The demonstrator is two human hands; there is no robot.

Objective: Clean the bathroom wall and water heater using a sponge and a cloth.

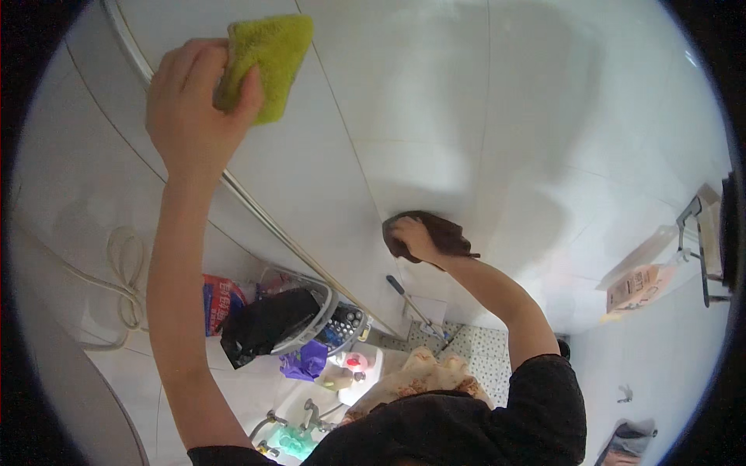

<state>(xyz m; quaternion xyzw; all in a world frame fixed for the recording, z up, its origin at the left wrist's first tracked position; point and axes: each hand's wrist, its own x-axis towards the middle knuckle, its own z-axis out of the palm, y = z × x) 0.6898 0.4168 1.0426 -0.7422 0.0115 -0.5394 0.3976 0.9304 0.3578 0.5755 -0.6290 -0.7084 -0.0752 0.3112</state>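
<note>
Raised at the upper left, my left hand (195, 108) grips a yellow-green sponge or folded cloth (271, 67) between thumb and fingers, beside a metal pipe (274, 224) that runs along the white tiled wall (408, 105). Near the middle, my right hand (417, 236) presses on a dark brown cloth (446, 233) lying against the wall panels; its fingers are bent over the cloth. Whether the sponge touches the wall cannot be told.
Below my left arm are a grey plastic basket (329, 309) with a black bag (274, 320), a purple bag (306, 360) and a tap (315, 416). A long-handled tool (417, 306) leans near the speckled floor (489, 349). At right hang a rack (702, 250) and a pink pouch (635, 285).
</note>
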